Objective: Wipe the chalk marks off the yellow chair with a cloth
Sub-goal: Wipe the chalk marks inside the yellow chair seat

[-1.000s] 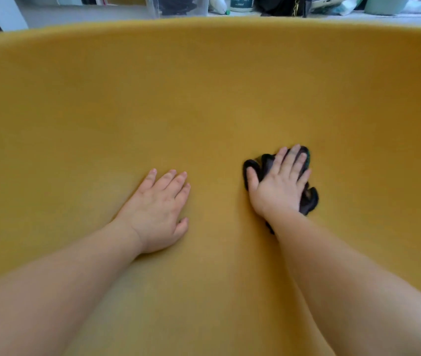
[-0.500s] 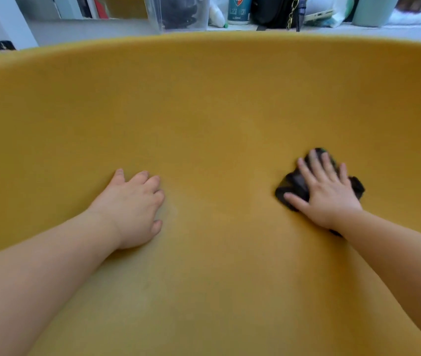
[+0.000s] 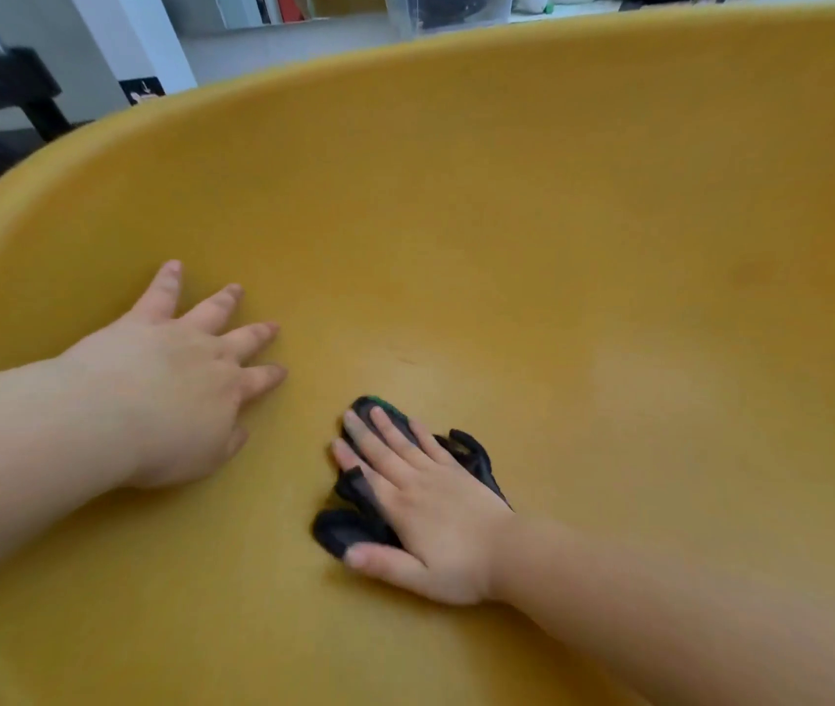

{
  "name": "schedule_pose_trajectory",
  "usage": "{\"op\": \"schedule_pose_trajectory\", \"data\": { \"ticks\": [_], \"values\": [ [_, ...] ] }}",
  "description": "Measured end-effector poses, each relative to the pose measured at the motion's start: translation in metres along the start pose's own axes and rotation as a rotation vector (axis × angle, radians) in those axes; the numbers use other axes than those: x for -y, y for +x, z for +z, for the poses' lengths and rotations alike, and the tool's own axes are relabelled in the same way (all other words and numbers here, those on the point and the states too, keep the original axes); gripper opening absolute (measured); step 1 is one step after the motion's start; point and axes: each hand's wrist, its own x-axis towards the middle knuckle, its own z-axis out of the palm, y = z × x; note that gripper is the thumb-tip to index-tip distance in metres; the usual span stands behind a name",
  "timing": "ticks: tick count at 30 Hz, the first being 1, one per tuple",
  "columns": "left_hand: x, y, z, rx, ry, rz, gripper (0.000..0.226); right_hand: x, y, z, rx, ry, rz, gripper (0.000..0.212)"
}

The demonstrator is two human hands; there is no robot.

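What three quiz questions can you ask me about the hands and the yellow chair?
1. True or false: the left hand lies flat on the smooth yellow plastic chair and holds nothing.
2. Pick one. What does the right hand press down on? A, a white sponge. B, a crumpled black cloth. C, a blue brush.
3. Fill the gap: the cloth touches only the ____ hand.

Key: 1 true; 2 B; 3 right.
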Motion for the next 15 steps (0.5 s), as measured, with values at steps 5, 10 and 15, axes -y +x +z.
{"op": "schedule_pose_trajectory", "data": {
  "ticks": [5,10,15],
  "values": [
    [0.009,-0.008,0.000,-0.042,-0.069,0.052,0.069,-0.110,-0.065,-0.017,0.094,-0.214,-0.031,0.082],
    [0.019,-0.018,0.013,-0.133,-0.128,0.068,0.067,-0.177,-0.017,-0.039,-0.318,-0.316,0.668,0.076],
    [0.037,-0.028,0.036,-0.371,-0.150,0.097,0.062,-0.060,0.091,-0.019,-0.432,0.056,0.806,0.089]
  ]
}}
